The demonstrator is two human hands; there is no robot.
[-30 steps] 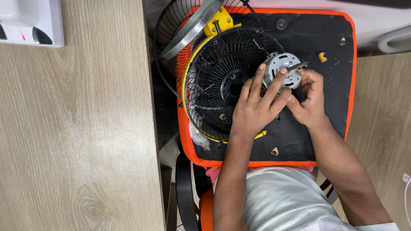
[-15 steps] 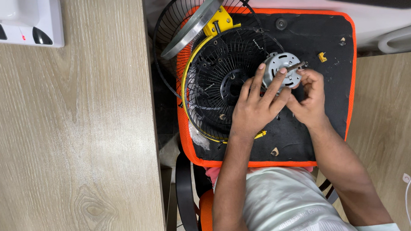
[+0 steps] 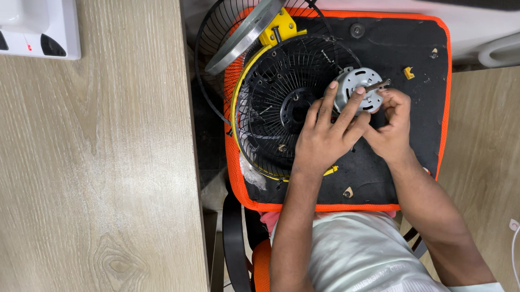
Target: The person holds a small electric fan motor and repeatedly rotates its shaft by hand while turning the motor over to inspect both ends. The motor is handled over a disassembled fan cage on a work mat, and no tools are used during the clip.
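Observation:
My left hand (image 3: 325, 135) lies over the black wire fan grille (image 3: 284, 101), its fingertips pressing the silver fan motor (image 3: 357, 89). My right hand (image 3: 392, 126) pinches the motor's metal shaft (image 3: 378, 85) from the right side. Grille and motor rest on a black mat with an orange border (image 3: 422, 111). A yellow plastic bracket (image 3: 282, 27) sits at the grille's top edge.
A second wire guard with a grey ring (image 3: 241, 36) leans at the mat's upper left. Small loose parts (image 3: 409, 72) and a screw (image 3: 349, 193) lie on the mat. A white device (image 3: 31, 20) sits on the wooden table (image 3: 81, 157) at left.

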